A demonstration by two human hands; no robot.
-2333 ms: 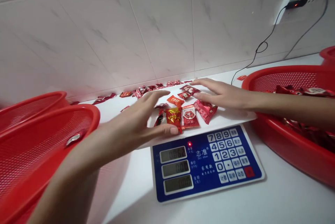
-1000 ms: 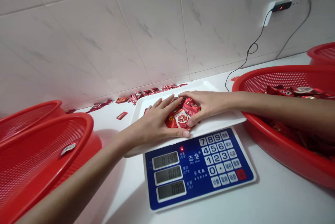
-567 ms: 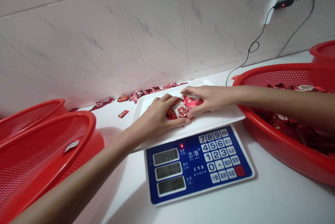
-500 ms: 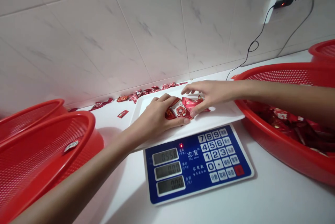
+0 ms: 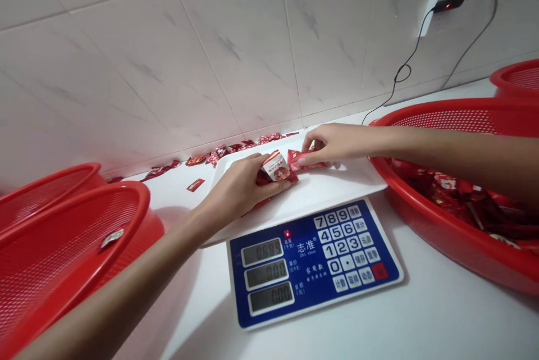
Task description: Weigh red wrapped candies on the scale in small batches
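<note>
Dial centred on the tray, 12 toward the wall.

Your left hand (image 5: 242, 186) is at 9 o'clock, fingers curled round a white-and-red wrapped candy (image 5: 275, 166), thumb across its near side. The candy stands tilted just off the tray's middle, toward 10. More red wrappers show under that palm; how many, you cannot tell.

Your right hand (image 5: 332, 144) comes in from 3 and sits at 2, thumb and bent fingers pinching a pink-red wrapped candy (image 5: 296, 156) near the middle, close beside the white-and-red one.

The white tray (image 5: 337, 186) lies tilted in view over the blue price-computing scale (image 5: 315, 287), whose panel shows at 6. Red indicator lit; top readout blurred, the lower two look like zeros.

At 3 to 4, a large red mesh basket (image 5: 421, 236) holds a heap of wrapped sweets, your right forearm crossing above it. At 8 to 9, two red baskets overlap, the front basket (image 5: 141, 197) carrying one white-labelled packet (image 5: 113, 237) on its inner side.

A row of wrapped candies (image 5: 236, 148) runs along the wall foot from 10 to 12; one flat red packet (image 5: 196, 185) lies apart at 9. Plugged-in black charger (image 5: 448, 4) glows red, high at 2.
</note>
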